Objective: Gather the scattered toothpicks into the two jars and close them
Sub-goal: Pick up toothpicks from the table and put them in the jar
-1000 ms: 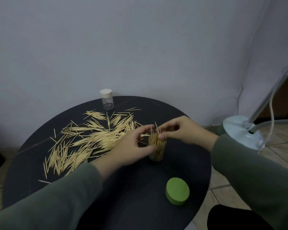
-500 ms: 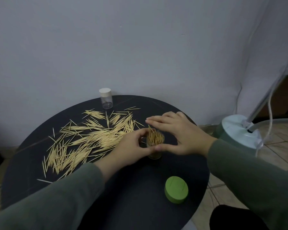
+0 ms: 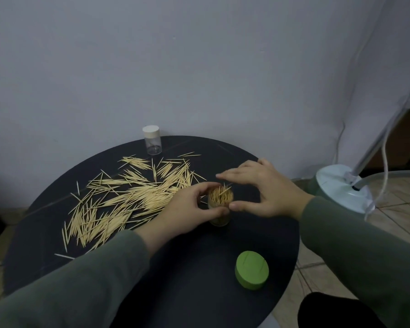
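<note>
An open clear jar (image 3: 219,218) full of upright toothpicks (image 3: 220,196) stands near the middle of the round black table (image 3: 187,292). My left hand (image 3: 187,211) grips the jar from the left, fingers curled round its rim. Beside the jar on the right, my right hand (image 3: 263,188) is spread flat, fingers straight over the toothpick tips and thumb by the rim. Many loose toothpicks (image 3: 128,200) lie scattered across the left half of the table. The green lid (image 3: 251,269) lies at the front right. A second small jar (image 3: 152,143) with a white cap stands at the back.
A wall rises right behind the table. To the right, on the tiled floor, stands a pale blue fan base (image 3: 343,188) with a slanted pole and cable. The table's front edge is close to my sleeves.
My right hand stopped pinching toothpicks at the jar's mouth and opened flat over their tips. The left hand kept hold of the jar, which stayed where it was.
</note>
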### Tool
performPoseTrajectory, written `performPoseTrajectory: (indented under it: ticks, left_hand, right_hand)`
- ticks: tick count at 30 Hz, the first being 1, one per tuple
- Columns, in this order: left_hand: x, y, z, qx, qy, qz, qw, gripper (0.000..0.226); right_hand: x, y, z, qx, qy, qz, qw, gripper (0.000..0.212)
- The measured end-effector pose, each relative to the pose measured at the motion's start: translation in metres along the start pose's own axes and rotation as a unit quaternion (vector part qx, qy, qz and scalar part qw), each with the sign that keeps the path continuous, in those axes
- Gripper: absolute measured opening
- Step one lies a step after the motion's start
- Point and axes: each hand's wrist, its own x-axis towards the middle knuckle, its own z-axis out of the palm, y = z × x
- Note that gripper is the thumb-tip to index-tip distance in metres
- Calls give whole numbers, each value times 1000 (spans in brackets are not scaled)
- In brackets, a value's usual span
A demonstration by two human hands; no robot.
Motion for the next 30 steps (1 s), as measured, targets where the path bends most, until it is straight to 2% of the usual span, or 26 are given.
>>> performPoseTrajectory:
  ticks: [2, 5, 8, 13, 17, 19, 22, 26, 30]
  left_hand:
    - [0, 0, 0, 0, 3, -3, 1000, 62]
    - [0, 1, 0, 3, 15, -1, 1000, 60]
    - [1, -1, 1, -5, 25, -4, 1000, 56]
    - [0, -1, 0, -7, 23, -2, 1000, 44]
    - [0, -1, 1, -5, 27, -12, 1000, 47]
    - [0, -1, 1, -7, 30, -19, 999, 51]
    - [2, -2, 0, -15, 22, -20, 999, 53]
    - [1, -1, -1, -20, 14, -14, 1000, 52]
    - [1, -2, 0, -36, 14, -17, 999, 55]
  right_hand:
    - [-1, 0, 0, -18, -9, 17, 1000, 75]
    - [0, -4, -1, -49, -62, 26, 996, 83]
    - [1, -11, 3, -44, -110, 19, 993, 84]
    - [4, -15, 5, -18, -128, 34, 991, 82]
    - [5, -21, 8, -16, -151, 45, 987, 81]
    - [6, -23, 7, -15, -111, 36, 993, 80]
    - [8, -19, 2, -50, -8, 0, 999, 70]
    - [8, -15, 4, -82, -13, -46, 996, 60]
    - [10, -15, 0, -106, 42, -44, 993, 49]
